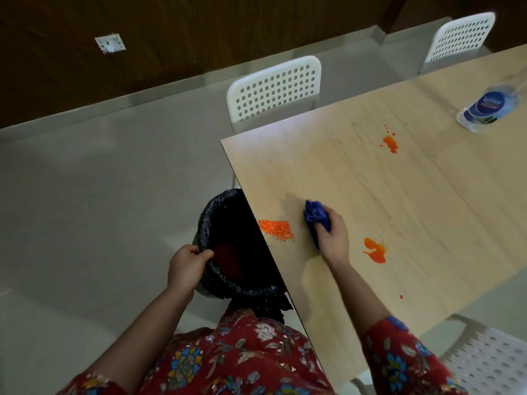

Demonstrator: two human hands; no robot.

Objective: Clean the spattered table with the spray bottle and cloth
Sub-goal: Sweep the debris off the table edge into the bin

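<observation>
Right hand [335, 240] grip curled round crumpled blue cloth [315, 213] on pale wooden worktop [427, 195], just right of orange granule pile [275, 228]. Left hand [185, 266] grip pinched black-bagged bin [208, 220] rim below the edge. Risk: sweep could send granules past bin onto floor [114, 195]. Clear spray bottle [489, 108] sat far right.

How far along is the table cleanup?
Done: reddish debris seems already in the bin. In hand: right hand grips the cloth beside the granule pile at the table edge; left hand holds the bin rim below. Left: that pile, two orange splats, one drop; spray bottle sits untouched.
</observation>
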